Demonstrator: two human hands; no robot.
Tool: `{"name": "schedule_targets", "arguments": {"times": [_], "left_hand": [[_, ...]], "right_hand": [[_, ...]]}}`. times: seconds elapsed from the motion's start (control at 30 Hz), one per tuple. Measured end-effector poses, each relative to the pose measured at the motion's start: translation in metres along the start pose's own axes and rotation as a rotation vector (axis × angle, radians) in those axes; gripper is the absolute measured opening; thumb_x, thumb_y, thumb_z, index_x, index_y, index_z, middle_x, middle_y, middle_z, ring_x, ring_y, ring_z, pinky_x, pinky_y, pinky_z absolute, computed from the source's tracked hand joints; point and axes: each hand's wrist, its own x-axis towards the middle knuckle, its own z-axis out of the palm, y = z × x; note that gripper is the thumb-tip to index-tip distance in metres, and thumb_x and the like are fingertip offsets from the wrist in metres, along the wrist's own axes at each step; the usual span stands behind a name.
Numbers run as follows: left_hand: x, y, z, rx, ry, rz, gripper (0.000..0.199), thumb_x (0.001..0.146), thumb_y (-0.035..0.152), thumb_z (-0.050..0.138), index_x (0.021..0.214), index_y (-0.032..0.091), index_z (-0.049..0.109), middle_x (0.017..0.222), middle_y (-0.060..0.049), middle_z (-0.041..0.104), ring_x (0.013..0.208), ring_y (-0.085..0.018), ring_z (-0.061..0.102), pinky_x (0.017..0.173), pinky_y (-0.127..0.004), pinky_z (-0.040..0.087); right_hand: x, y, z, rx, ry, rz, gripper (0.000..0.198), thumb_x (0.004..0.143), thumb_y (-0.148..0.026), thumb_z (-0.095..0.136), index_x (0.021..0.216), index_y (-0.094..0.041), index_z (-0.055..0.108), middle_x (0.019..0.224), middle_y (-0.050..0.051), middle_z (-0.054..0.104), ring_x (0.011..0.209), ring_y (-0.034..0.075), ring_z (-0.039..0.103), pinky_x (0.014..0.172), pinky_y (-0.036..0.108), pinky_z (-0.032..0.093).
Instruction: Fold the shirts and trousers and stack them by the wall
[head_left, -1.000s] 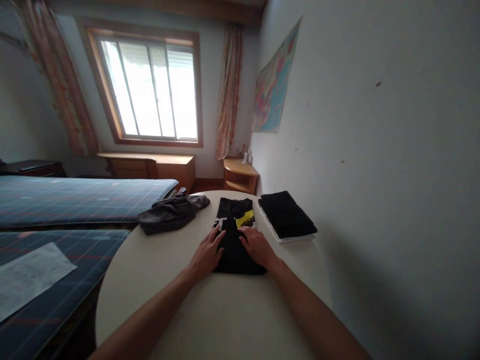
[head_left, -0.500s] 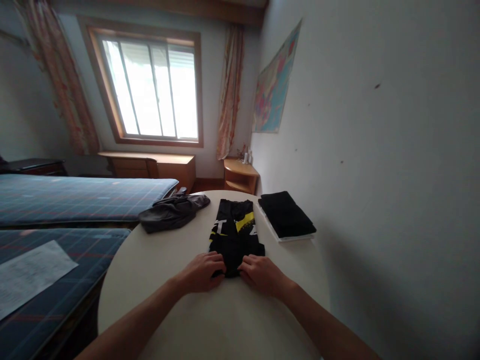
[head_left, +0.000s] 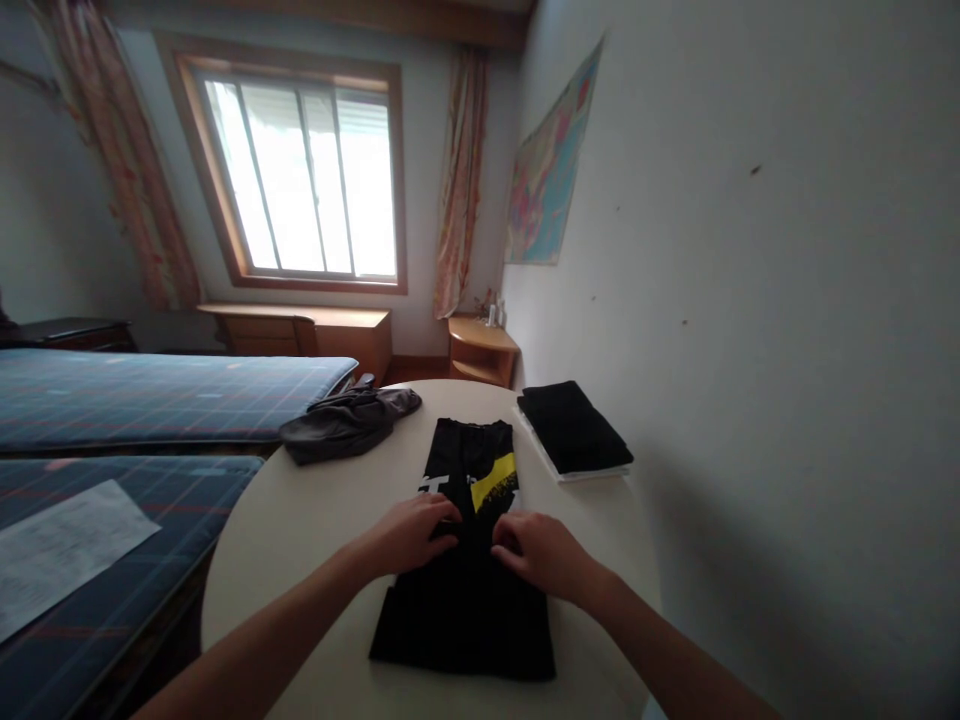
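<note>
A black garment (head_left: 472, 620) lies lengthwise in the middle of the round, pale tabletop (head_left: 300, 510), its narrower end far and its wider end near. A yellow band and white lettering show on its far half; the near part looks plain black, with a straight hem.

Both hands are over the middle of the garment, one at each side. The left hand (head_left: 411, 535) is loosely curved — its thumb stands apart from the fingers, with a gap between, and it grips nothing visible. The right hand (head_left: 544, 555) has its fingers curled inward over the cloth; whether they pinch any fabric, I cannot tell.

At the far left of the tabletop sits a crumpled dark grey cloth (head_left: 341, 425), near the rim. To the right of the garment, and apart from it, a folded black cloth (head_left: 574, 425) rests on something flat and white (head_left: 596, 477), of which only an edge shows.

On the left are two plaid mattresses (head_left: 187, 400), the nearer with a sheet of paper (head_left: 67, 555) on it. At the far side are a window (head_left: 300, 180) between patterned curtains and a wooden corner cabinet (head_left: 480, 335) — a colourful map (head_left: 551, 170) hangs on the right wall.
</note>
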Motion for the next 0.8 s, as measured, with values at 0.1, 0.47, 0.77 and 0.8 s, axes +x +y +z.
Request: {"name": "schedule_targets", "arguments": {"times": [0.1,0.47,0.77,0.8], "left_hand": [[0.012,-0.006,0.006,0.014,-0.064,0.014,0.036,0.082,0.035,0.068,0.116,0.024,0.065,0.112,-0.006,0.069,0.104,-0.025,0.063,0.093,-0.037,0.047],[0.023,-0.006,0.014,0.000,-0.156,0.035,0.034,0.086,0.036,0.061,0.117,0.025,0.067,0.110,-0.006,0.068,0.103,-0.025,0.063,0.093,-0.035,0.047],[0.017,-0.012,0.017,-0.066,-0.170,0.085,0.042,0.091,0.031,0.052,0.132,0.027,0.060,0.112,-0.006,0.064,0.101,-0.022,0.063,0.092,-0.031,0.047],[0.016,-0.012,0.017,-0.066,-0.168,0.090,0.041,0.092,0.030,0.051,0.133,0.028,0.059,0.111,-0.006,0.064,0.100,-0.022,0.064,0.091,-0.030,0.048]], "right_hand": [[0.005,0.010,0.005,-0.024,0.011,0.065,0.018,0.083,-0.034,0.068,0.095,-0.021,0.069,0.095,0.005,0.069,0.085,0.019,0.064,0.075,0.028,0.044],[0.014,0.013,0.009,0.123,-0.087,0.079,0.011,0.083,-0.024,0.065,0.093,-0.020,0.062,0.090,0.002,0.067,0.081,0.017,0.060,0.070,0.025,0.039],[0.014,0.016,0.017,0.077,-0.055,0.142,0.020,0.084,-0.031,0.066,0.098,-0.019,0.064,0.102,0.007,0.065,0.091,0.021,0.060,0.080,0.030,0.042],[0.014,0.015,0.018,0.074,-0.065,0.141,0.017,0.083,-0.030,0.067,0.095,-0.018,0.065,0.102,0.007,0.064,0.092,0.021,0.060,0.081,0.030,0.042]]}}
